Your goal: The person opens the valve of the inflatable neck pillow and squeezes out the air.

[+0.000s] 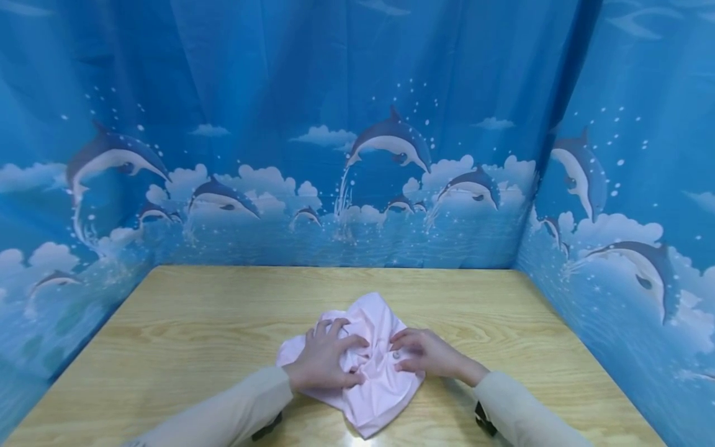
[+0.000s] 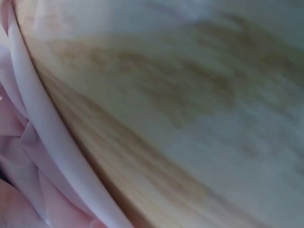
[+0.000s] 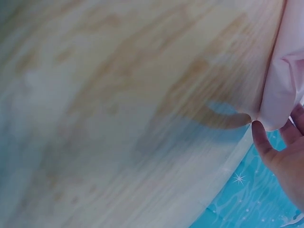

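A pale pink cloth (image 1: 380,397) lies crumpled on the wooden table, its creases drawn together between the two hands. My left hand (image 1: 324,360) lies over its left half, fingers spread and bent, gripping folds of it. From the right, my right hand (image 1: 430,354) holds the cloth with bent fingers and thumb; a small round shiny spot shows between them. In the right wrist view, one fingertip of the right hand (image 3: 285,161) reaches the tabletop beside the rolled edge of the cloth (image 3: 285,80). Folds of the cloth (image 2: 52,142) fill the left side of the left wrist view.
The wooden table (image 1: 212,310) has a light grain and extends around the cloth. Blue curtains (image 1: 279,124) printed with dolphins and clouds hang behind it and along its sides. Dark bands (image 1: 485,419) show under the sleeve cuffs.
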Available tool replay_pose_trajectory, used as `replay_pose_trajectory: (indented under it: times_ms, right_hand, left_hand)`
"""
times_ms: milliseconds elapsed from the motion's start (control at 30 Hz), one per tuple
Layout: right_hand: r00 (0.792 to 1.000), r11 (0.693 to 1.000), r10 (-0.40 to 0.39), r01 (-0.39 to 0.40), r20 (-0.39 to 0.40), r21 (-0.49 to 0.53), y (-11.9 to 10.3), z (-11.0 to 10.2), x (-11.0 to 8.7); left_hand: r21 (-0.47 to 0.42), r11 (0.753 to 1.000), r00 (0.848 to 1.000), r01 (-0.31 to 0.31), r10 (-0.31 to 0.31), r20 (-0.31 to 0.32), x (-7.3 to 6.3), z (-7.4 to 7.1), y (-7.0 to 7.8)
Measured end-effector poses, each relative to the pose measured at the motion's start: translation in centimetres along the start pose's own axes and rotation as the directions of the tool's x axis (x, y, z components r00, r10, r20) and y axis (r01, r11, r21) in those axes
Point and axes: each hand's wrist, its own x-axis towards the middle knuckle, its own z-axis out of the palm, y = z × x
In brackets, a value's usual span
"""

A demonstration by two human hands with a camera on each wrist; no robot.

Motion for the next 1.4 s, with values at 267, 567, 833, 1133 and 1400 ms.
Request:
replay_pose_trajectory:
  times_ms: [267, 567, 833, 1133, 1400]
  right_hand:
    - [1.0, 1.0, 0.021, -0.021, 0.009, 0.018, 0.0, -0.1, -0.1]
    - [0.999, 0.999, 0.029, -0.029, 0.016, 0.028, 0.2, 0.0, -0.1]
    - [1.0, 1.0, 0.008, -0.008, -0.005, 0.012, -0.1, 0.0, 0.1]
    - [0.999, 0.999, -0.042, 0.042, -0.034, -0.006, -0.1, 0.3, 0.4]
    - [0.998, 0.999, -0.049, 0.049, -0.049, 0.004, -0.3, 0.3, 0.3]
  left_hand:
    - [-0.017, 1.0, 1.0, 0.021, -0.021, 0.012, 0.1, 0.1, 0.1]
    - [-0.017, 0.998, 0.998, 0.055, -0.055, 0.011, 0.4, 0.1, 0.7]
    - [-0.041, 0.999, 0.999, -0.009, 0.01, 0.038, 1.1, -0.1, 0.4]
    - [-0.068, 0.985, 0.984, -0.157, 0.162, 0.074, 1.6, -0.3, -1.3]
    - [-0.075, 0.965, 0.961, -0.252, 0.259, 0.102, 2.0, -0.7, -1.9]
